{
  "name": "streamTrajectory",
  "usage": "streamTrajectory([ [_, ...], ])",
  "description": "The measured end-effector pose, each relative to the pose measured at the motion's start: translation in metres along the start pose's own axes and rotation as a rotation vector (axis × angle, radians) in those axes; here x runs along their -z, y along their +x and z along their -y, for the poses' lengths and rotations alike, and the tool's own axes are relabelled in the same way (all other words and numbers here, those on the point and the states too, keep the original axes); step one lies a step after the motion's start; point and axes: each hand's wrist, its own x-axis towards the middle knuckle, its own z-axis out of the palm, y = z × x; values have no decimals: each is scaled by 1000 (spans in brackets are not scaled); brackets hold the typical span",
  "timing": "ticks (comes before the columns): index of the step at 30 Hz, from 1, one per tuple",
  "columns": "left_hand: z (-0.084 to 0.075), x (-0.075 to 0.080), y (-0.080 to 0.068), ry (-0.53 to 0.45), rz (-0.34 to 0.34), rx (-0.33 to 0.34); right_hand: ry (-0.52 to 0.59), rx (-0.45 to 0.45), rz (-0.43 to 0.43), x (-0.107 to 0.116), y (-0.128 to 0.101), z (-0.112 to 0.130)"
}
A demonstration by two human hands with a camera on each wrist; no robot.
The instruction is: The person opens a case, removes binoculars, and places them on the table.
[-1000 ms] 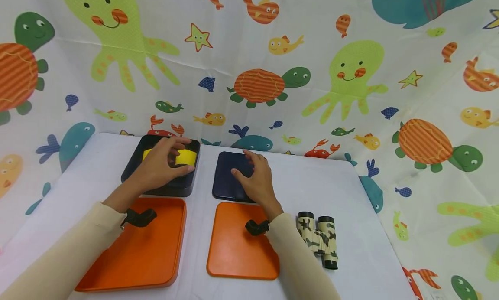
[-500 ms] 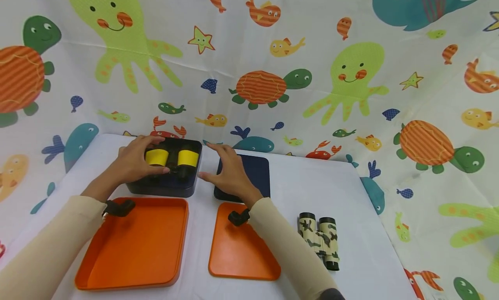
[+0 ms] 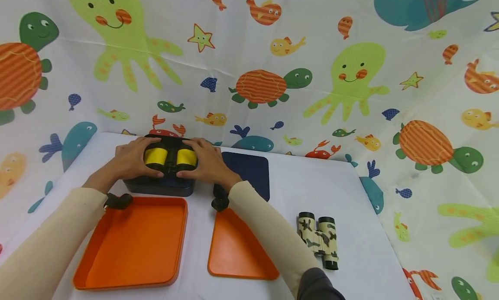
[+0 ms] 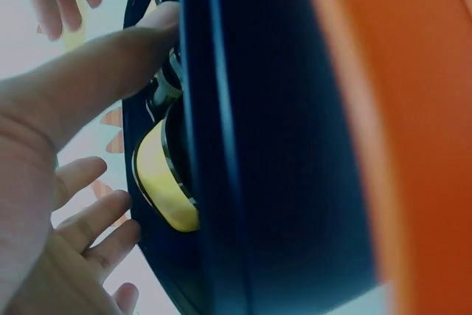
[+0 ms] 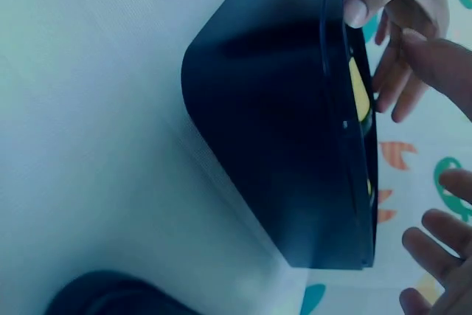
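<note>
Black-and-yellow binoculars [image 3: 156,156] lie inside a dark box [image 3: 160,188] at the back left. My left hand [image 3: 130,159] is at their left side, fingers towards the far end and thumb towards the near end. On the other side, my right hand [image 3: 210,163] frames them the same way. In the left wrist view, the left thumb [image 4: 110,64] reaches over the box's near rim while the other fingers spread apart beside the yellow barrel [image 4: 162,178]. The right wrist view shows the right fingers [image 5: 435,245] spread and apart from the box wall [image 5: 273,123].
An orange tray [image 3: 134,248] stands in front of the box. To the right are a dark flat lid [image 3: 251,170] and an orange flat lid [image 3: 238,256], partly under the right arm. Camouflage binoculars [image 3: 317,239] lie farther right. A patterned curtain [image 3: 257,40] hangs behind.
The right hand has moved left from over the dark lid to the right side of the yellow binoculars. Earlier, the left hand drew back leftward across them to their left side.
</note>
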Motion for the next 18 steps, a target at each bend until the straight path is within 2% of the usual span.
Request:
streamTrajectory([
  [9,4,2,9,38,50,-6,-36,-34,72,-12,21,0],
  [18,10,0,8,52,61,-41,-91,-31,132,-16,33,-10],
])
